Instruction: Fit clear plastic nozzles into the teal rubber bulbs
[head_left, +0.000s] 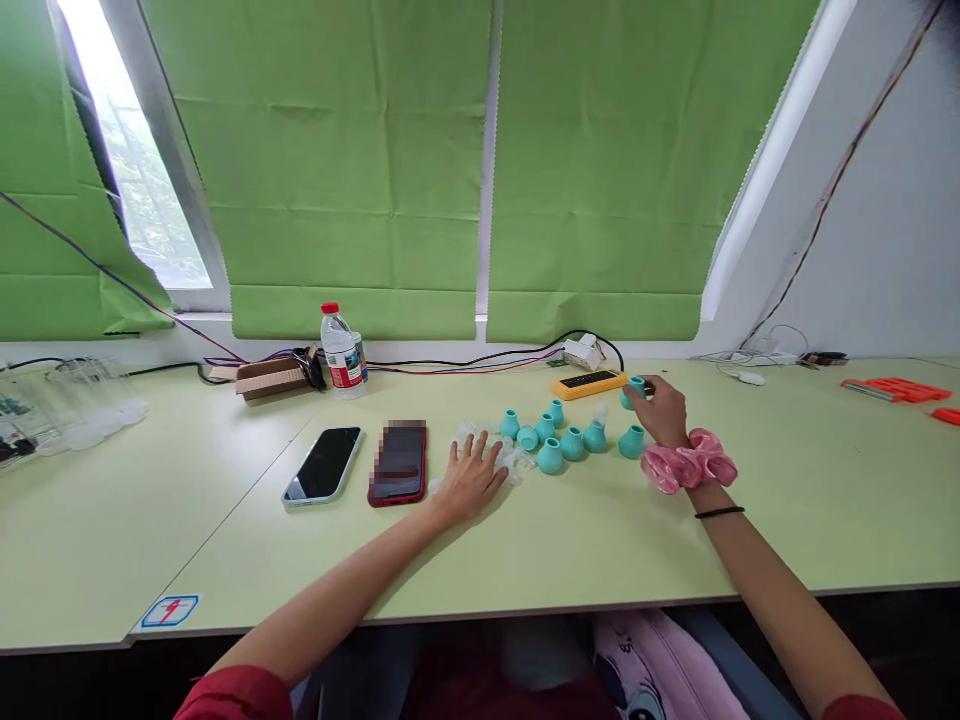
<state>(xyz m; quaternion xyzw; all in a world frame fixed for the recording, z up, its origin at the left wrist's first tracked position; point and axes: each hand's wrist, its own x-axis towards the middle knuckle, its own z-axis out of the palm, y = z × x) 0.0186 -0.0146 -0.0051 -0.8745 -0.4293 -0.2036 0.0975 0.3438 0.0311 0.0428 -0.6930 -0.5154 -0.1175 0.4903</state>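
My left hand (pixel 472 476) lies palm down with its fingers spread over a small heap of translucent plastic pieces (pixel 517 458). The pieces' exact shape is partly hidden under the fingers. Over on the right, my right hand (pixel 661 408) pinches a small turquoise bulb-shaped piece with a short neck (pixel 635 390) near the back of the group. Several more turquoise bulb pieces (pixel 550 456) stand between the hands, and one (pixel 527 438) is tipped with its opening toward me. A translucent piece (pixel 601 412) sits at the top of one bulb (pixel 595 436).
Two phones (pixel 324 466) (pixel 398 462) lie left of my left hand. Behind are a water bottle (pixel 342 352), a cardboard box (pixel 271 378), a yellow power strip (pixel 589 384) and cables. Clear containers (pixel 82 400) stand far left; orange items (pixel 900 389) lie far right.
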